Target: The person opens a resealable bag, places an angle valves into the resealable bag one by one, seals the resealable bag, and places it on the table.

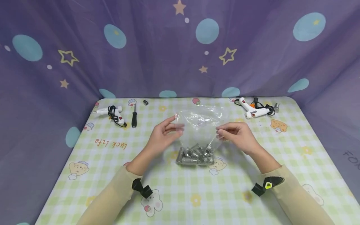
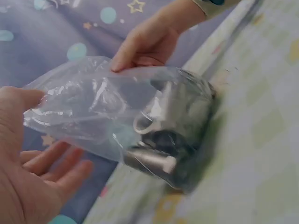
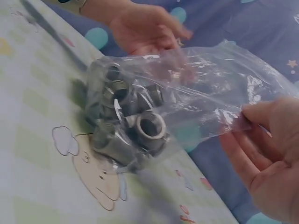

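The tabletop (image 1: 174, 200), under a green-checked cloth with cartoon prints, carries at its centre a clear plastic bag (image 1: 200, 125) held upright, its bottom resting on the cloth and weighted by a cluster of grey metal fittings (image 1: 196, 155). The left hand (image 1: 163, 136) pinches the bag's upper left edge and the right hand (image 1: 237, 135) its upper right edge, fingers closed on the film. Along the far edge lie two white glue guns (image 1: 111, 111) (image 1: 254, 111) and a black-handled screwdriver (image 1: 134, 116), well apart from the bag.
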The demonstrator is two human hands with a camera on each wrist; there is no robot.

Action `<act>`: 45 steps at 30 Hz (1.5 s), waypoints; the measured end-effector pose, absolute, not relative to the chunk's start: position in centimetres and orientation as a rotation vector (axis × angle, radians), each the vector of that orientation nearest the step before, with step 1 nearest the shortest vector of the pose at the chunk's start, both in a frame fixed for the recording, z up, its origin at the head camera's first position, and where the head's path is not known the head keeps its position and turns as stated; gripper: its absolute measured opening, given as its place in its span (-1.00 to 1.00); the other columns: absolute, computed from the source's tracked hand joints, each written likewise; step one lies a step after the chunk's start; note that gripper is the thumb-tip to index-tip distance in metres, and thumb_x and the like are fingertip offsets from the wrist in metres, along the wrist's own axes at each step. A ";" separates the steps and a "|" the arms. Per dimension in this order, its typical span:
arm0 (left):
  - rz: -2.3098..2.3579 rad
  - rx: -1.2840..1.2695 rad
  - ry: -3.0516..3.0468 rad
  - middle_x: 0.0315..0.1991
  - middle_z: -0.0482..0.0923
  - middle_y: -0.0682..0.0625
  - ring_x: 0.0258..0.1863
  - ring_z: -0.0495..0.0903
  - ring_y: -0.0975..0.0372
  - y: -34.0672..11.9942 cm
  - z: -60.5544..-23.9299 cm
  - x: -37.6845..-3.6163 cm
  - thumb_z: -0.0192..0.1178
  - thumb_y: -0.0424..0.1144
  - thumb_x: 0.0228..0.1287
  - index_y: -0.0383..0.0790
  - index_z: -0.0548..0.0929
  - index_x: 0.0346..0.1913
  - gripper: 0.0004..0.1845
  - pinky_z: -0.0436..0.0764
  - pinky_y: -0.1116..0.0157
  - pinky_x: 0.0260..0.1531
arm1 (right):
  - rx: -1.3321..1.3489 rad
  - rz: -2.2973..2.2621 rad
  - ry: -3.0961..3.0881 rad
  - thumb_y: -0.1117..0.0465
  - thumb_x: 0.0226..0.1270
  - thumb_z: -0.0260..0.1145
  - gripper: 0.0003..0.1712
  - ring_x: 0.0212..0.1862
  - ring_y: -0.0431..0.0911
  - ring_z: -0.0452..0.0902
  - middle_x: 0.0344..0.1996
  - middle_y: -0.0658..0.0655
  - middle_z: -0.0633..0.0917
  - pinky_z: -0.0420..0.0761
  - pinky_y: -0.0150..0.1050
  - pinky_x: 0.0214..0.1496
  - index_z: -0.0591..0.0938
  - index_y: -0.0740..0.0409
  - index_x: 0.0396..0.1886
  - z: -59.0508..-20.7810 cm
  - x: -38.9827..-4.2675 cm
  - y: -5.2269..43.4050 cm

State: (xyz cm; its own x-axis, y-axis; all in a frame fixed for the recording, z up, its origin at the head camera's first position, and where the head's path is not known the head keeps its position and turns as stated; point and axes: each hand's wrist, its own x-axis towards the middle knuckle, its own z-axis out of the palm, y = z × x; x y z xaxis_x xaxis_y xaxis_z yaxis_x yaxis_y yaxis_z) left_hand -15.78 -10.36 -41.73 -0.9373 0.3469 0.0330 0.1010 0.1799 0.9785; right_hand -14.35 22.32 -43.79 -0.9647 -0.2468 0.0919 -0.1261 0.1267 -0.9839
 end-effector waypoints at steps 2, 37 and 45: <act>1.709 0.463 2.269 0.21 0.75 -0.17 0.27 0.70 0.02 -10.6 -42.4 -15.8 0.33 -0.30 0.47 -0.23 0.52 0.50 -0.42 0.73 0.19 0.22 | -0.317 -2.014 2.271 0.43 0.50 0.33 -0.69 -0.28 -0.24 0.82 -0.24 -0.03 0.88 0.85 -0.25 -0.14 0.66 0.62 0.10 -43.9 -14.4 22.1; 1.598 0.069 2.267 0.15 0.75 -0.22 -0.29 0.81 0.18 -8.9 -46.0 -16.2 0.32 -0.13 0.52 -0.29 0.53 0.45 -0.44 0.85 0.16 -0.32 | -0.202 -1.399 2.825 0.26 0.53 0.34 -0.56 -0.21 0.03 0.80 -0.09 0.25 0.73 0.78 -0.22 -0.21 0.43 0.24 0.28 -46.4 -14.1 19.1; 1.337 0.370 2.510 0.27 0.69 -0.16 0.00 0.83 0.08 -9.1 -45.5 -14.6 0.63 -0.09 0.13 -0.36 0.30 0.61 0.06 0.78 0.11 0.15 | -0.550 -1.289 2.842 0.11 0.34 0.56 0.17 0.26 0.23 0.58 0.44 0.42 0.34 0.72 0.11 0.26 0.01 0.27 0.68 -46.4 -11.2 18.4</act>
State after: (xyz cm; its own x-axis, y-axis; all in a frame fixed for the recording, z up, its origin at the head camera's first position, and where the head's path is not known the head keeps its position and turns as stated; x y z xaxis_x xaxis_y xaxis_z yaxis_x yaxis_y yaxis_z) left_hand -14.64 -9.07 -45.45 -0.9301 0.3475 -0.1188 0.0954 0.5410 0.8356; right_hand -11.20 18.38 -46.43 -0.9394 -0.3002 0.1657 -0.3225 0.6091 -0.7246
